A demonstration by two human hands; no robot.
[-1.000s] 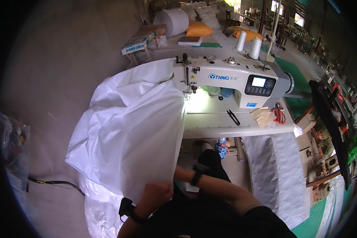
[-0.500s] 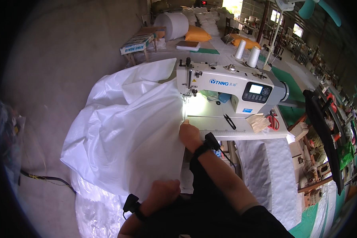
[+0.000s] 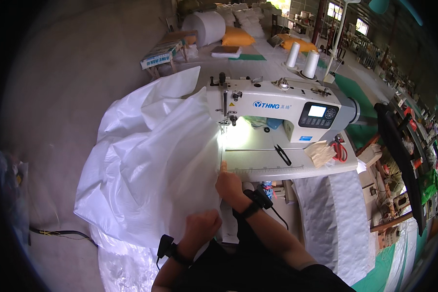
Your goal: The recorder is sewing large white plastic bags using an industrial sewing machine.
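A large white plastic-like sheet (image 3: 146, 160) spreads in folds left of a white sewing machine (image 3: 272, 104), its right edge running up to the lit needle area. My right hand (image 3: 229, 186) is closed on that edge just in front of the machine bed (image 3: 258, 160), thumb or finger pointing toward the needle. Closer to my body, my left hand (image 3: 202, 228) is curled in a fist at the sheet's lower right edge. Its fingers seem to grip the sheet, though their tips are hidden. Both wrists wear black bands with small devices.
Black thread snips (image 3: 282, 155), a tan cloth scrap (image 3: 320, 153) and red-handled scissors (image 3: 340, 152) lie on the bed's right side. Two white thread cones (image 3: 310, 64) stand behind the machine. Silvery-white material (image 3: 328, 214) hangs below the table's right side. A black cable (image 3: 58, 232) crosses the floor at left.
My right hand has drawn back a little from the needle along the sheet's edge. My left hand has moved slightly forward. The whole view has shifted a little.
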